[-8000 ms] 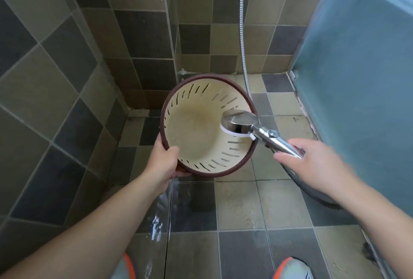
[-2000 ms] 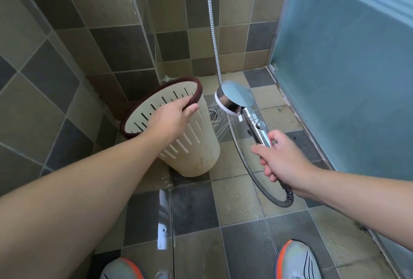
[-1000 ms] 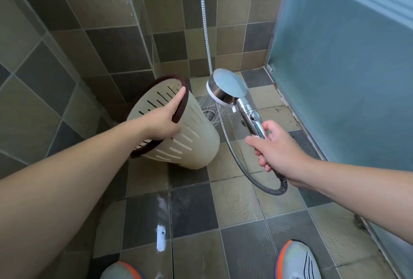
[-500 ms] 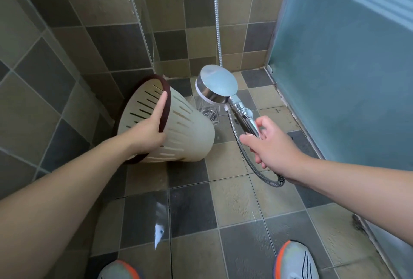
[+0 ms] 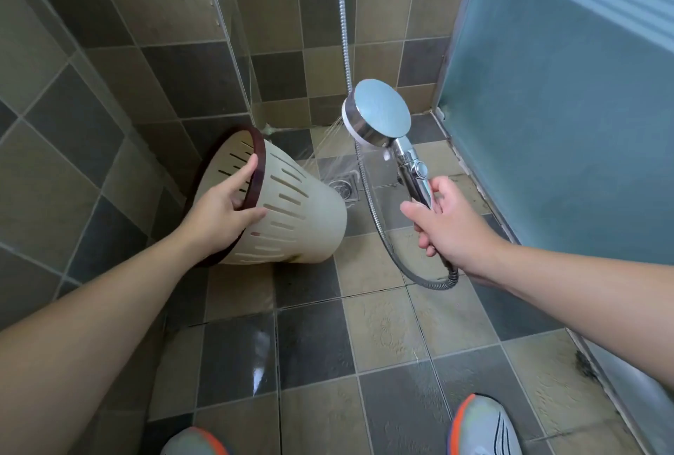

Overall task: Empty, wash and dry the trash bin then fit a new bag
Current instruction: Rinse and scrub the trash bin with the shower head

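Left hand (image 5: 222, 215) grips the rim of the tipped trash bin (image 5: 291, 214); right hand (image 5: 443, 223) grasps the spraying shower head (image 5: 381, 113).

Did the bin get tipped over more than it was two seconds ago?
Yes. The bin has tipped further onto its side: its dark rim now faces the left tiled wall, and its base points toward the floor drain.
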